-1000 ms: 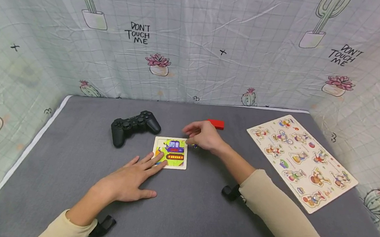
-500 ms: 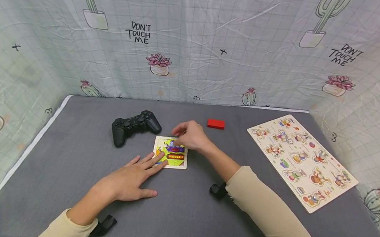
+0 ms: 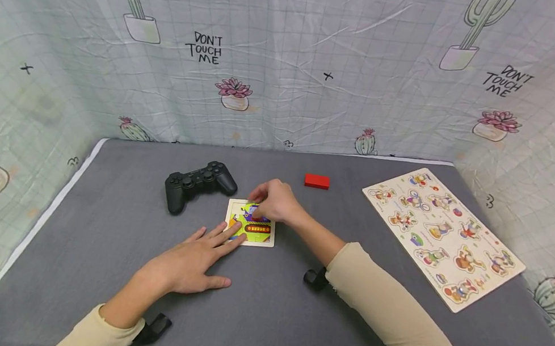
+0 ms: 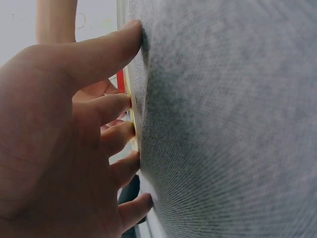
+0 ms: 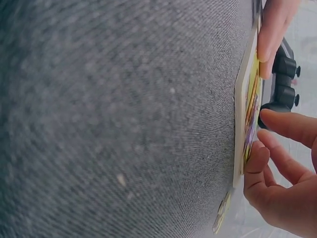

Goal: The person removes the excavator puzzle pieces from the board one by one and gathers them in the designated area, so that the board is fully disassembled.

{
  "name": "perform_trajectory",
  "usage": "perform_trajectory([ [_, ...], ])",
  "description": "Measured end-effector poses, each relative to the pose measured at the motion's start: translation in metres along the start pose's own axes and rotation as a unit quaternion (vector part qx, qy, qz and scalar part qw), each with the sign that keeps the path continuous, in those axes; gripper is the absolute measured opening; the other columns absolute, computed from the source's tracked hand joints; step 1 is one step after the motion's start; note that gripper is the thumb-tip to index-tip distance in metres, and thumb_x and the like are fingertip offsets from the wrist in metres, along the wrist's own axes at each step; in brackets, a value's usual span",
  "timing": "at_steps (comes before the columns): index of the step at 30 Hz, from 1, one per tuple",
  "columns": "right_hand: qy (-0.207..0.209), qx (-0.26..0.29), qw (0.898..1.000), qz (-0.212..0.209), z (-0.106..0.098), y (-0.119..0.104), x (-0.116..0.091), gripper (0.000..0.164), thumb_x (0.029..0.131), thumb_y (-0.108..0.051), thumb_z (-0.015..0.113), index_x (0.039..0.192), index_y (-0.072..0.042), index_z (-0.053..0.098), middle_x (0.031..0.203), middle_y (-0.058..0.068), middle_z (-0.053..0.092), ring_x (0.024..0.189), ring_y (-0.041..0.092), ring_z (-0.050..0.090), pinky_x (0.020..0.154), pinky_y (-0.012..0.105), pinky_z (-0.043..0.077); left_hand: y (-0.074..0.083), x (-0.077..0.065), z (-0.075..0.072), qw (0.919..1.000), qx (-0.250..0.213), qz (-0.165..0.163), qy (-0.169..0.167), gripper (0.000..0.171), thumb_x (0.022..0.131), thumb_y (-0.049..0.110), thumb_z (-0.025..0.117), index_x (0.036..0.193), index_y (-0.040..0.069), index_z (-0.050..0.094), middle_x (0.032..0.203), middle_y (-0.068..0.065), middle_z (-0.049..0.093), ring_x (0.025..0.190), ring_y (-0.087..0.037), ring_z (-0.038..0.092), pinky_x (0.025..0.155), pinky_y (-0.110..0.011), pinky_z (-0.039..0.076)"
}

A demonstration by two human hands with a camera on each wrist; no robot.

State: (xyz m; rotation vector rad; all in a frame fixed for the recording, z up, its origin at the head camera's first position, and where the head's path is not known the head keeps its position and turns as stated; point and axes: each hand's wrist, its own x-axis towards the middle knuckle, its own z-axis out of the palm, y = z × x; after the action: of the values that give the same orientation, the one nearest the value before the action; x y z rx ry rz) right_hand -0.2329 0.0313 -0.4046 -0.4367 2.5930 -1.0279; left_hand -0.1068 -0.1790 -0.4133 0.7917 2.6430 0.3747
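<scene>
A small square jigsaw puzzle [image 3: 257,238] in a pale frame, with a purple and orange tracked vehicle on yellow-green, lies flat on the grey table. My left hand [image 3: 190,263] is spread, its fingertips resting on the puzzle's lower left part. Over the upper right part bends my right hand [image 3: 276,201]. In the right wrist view, the right thumb and bent index finger stand apart at the puzzle's face, with nothing visible between them. Beside the frame there lies a small yellow-green puzzle piece [image 5: 222,213]; the right hand covers that spot in the head view.
A black game controller [image 3: 199,185] lies left of and behind the puzzle. Behind the right hand sits a red block [image 3: 317,181]. At the right, a large wooden peg-style board [image 3: 442,240] with animal figures lies aslant. Patterned cloth [image 3: 301,56] hangs around the table.
My right hand has moved left from beside the puzzle to above its upper right part, uncovering the red block. The left hand stays in place on the puzzle.
</scene>
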Motion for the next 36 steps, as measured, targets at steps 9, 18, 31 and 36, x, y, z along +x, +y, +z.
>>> perform_trajectory([
  [9,-0.005,-0.005,1.000,-0.001,0.0016,0.0006,0.0015,0.028,0.081,-0.007,0.088,0.107,-0.011,0.082,0.102,0.003,0.077,0.099,0.018,0.066,0.086,0.031,0.057,0.0012,-0.0004,-0.0006,1.0000,-0.003,-0.003,-0.002,0.088,0.096,0.052,0.072,0.167,0.022,0.028,0.177,-0.002,0.011,0.163,-0.032,0.014,0.127,-0.066,0.017],
  [18,-0.012,-0.015,1.000,-0.006,0.0022,0.0006,0.0021,0.027,0.081,-0.007,0.088,0.107,-0.012,0.082,0.102,0.002,0.077,0.100,0.018,0.067,0.087,0.030,0.057,0.0016,-0.0006,-0.0015,1.0000,-0.004,-0.004,-0.001,0.089,0.095,0.051,0.072,0.167,0.022,0.028,0.177,-0.002,0.011,0.163,-0.032,0.014,0.127,-0.066,0.017],
  [31,-0.009,-0.021,0.999,-0.027,0.0025,0.0016,0.0011,0.029,0.080,-0.006,0.089,0.107,-0.011,0.082,0.100,0.001,0.077,0.097,0.017,0.067,0.084,0.029,0.057,0.0020,-0.0002,-0.0017,0.9999,-0.005,-0.007,-0.006,0.089,0.096,0.052,0.072,0.167,0.023,0.028,0.177,-0.002,0.011,0.163,-0.032,0.013,0.127,-0.066,0.016],
  [36,-0.007,-0.019,0.999,-0.030,0.0027,0.0017,-0.0001,0.030,0.079,-0.004,0.089,0.108,-0.011,0.082,0.100,0.001,0.077,0.097,0.017,0.068,0.083,0.029,0.058,0.0018,-0.0002,-0.0011,1.0000,-0.004,-0.005,-0.004,0.089,0.096,0.051,0.072,0.167,0.023,0.028,0.177,-0.001,0.011,0.163,-0.032,0.013,0.127,-0.066,0.017],
])
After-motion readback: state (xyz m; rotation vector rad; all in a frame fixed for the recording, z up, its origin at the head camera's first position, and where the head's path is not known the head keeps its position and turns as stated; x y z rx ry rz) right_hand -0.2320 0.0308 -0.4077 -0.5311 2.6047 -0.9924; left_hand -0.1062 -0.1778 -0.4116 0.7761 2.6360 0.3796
